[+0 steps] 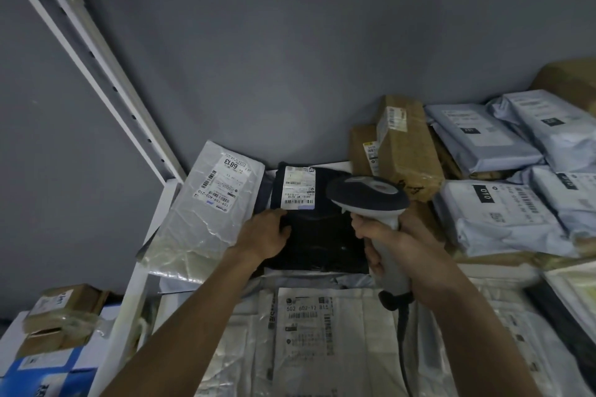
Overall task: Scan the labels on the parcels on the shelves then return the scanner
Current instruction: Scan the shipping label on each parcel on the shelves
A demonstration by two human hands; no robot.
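Observation:
A black parcel (317, 235) lies at the middle of the shelf, with a white barcode label (299, 187) on its far end. My left hand (264, 234) grips the parcel's left edge just below that label. My right hand (392, 245) is closed around the handle of a grey handheld scanner (366, 195). The scanner's dark head hovers over the parcel's right side, right of the label. Its cable (403, 342) hangs down past my right wrist.
A silver bag marked 6813 (206, 203) lies left of the black parcel. Brown boxes (408, 148) and several pale blue bags (503, 213) fill the right. White bags (306, 332) lie in front. A white shelf post (96, 51) runs along the left; boxes (61, 316) sit beyond it.

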